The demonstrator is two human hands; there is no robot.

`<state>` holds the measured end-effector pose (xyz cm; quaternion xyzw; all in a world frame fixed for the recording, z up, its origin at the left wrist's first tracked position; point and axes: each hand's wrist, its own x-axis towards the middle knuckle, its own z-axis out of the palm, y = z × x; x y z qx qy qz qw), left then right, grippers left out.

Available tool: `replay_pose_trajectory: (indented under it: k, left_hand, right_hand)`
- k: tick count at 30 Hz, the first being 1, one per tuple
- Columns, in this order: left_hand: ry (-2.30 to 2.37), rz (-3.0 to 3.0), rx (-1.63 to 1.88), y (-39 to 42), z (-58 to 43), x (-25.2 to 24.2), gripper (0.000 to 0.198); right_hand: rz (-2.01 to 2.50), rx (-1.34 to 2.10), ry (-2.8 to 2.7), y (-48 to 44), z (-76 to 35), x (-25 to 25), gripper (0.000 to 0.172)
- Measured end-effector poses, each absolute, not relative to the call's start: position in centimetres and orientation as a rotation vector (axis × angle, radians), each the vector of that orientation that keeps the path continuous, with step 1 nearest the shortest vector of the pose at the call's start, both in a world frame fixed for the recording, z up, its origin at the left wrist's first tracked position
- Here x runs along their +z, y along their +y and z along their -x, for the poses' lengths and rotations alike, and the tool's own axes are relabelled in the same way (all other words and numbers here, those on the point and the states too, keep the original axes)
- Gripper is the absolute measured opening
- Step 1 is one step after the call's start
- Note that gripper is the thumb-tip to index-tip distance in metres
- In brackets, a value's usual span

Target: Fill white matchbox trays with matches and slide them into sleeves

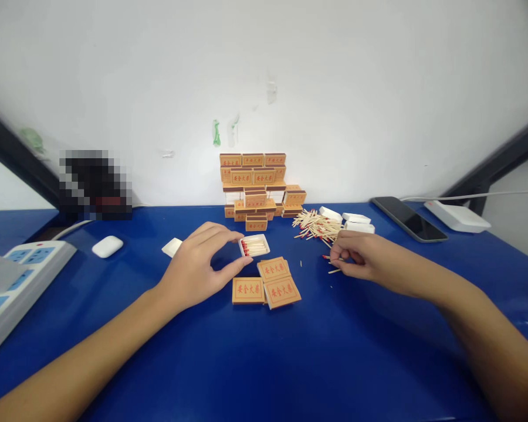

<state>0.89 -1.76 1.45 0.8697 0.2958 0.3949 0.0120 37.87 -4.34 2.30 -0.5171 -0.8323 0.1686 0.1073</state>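
My left hand [200, 258] has its thumb and forefinger around the left end of a small white matchbox tray [267, 249]. Inside the tray lie several matches [255, 246], red heads toward the hand. On the right, my right hand [356, 255] is pinched close over the table; a red-headed match [326, 257] pokes out at its fingertips. Another match [333, 271] shows just below them, perhaps on the table. A loose match pile [317, 225] spreads behind that hand. Yellow matchbox covers [281, 290] lie in front of the tray, partly overlapping.
Stacked matchboxes [253, 176] stand against the wall. White trays [356, 218] sit beside the pile, and another white tray [171, 247] is left of my left hand. A phone [409, 218], white box [457, 217], earbud case [108, 246] and power strip [30, 269] occupy the sides.
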Motion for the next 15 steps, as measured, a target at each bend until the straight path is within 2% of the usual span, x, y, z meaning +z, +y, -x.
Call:
replay_pose_trajectory:
  k: [6, 15]
  left_hand:
    - [0.91, -2.719, 1.213, -1.7, -0.8, 1.4, 0.025]
    - [0.911, -2.719, 1.225, -1.7, -0.9, 1.5, 0.024]
  right_hand:
    - [1.556, 0.631, -2.477, -5.0, -37.4, 2.7, 0.02]
    - [1.573, 0.672, -2.457, -5.3, -36.9, 3.5, 0.024]
